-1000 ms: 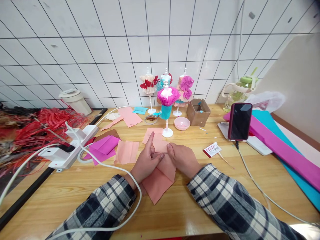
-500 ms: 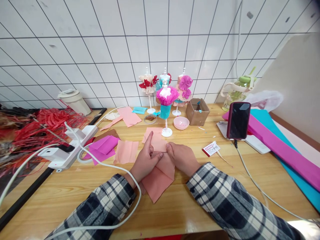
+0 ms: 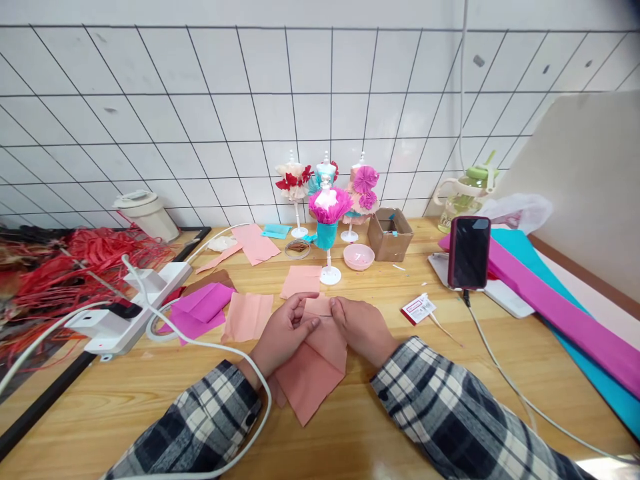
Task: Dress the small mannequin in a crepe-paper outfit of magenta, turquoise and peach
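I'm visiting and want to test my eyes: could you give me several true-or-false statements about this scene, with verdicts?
1. The right bare hand grips folded salmon-pink paper. True.
2. The round pink bowl stands left of the brown cardboard box. True.
3. The long white power strip lies right of the dark-screened phone. False: it lies left of the phone.
4. The front white mannequin is dressed all in yellow. False: it wears a turquoise skirt and magenta ruffle.
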A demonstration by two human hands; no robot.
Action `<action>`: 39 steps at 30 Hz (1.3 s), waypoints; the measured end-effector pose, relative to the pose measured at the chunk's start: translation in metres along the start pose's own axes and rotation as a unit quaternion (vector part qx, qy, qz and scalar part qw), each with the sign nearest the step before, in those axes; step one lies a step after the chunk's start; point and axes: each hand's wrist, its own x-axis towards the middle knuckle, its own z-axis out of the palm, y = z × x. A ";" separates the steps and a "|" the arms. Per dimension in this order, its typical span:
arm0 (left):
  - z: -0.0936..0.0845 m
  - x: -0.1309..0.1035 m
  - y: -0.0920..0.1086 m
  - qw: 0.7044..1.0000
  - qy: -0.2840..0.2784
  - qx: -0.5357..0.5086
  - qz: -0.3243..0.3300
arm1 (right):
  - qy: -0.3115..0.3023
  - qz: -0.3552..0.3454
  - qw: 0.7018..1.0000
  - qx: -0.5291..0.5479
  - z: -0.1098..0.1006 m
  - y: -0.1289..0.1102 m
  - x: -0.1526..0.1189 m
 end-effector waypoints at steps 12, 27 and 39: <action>0.000 0.002 0.007 0.995 0.029 0.098 0.019 | 0.026 -0.020 0.999 0.038 0.006 0.003 0.000; -0.004 0.005 0.001 0.992 -0.006 0.125 0.010 | 0.010 -0.010 0.997 0.081 0.006 0.007 0.003; -0.004 0.004 0.005 0.999 -0.001 0.045 -0.008 | 0.029 -0.039 0.981 0.189 0.016 0.010 0.006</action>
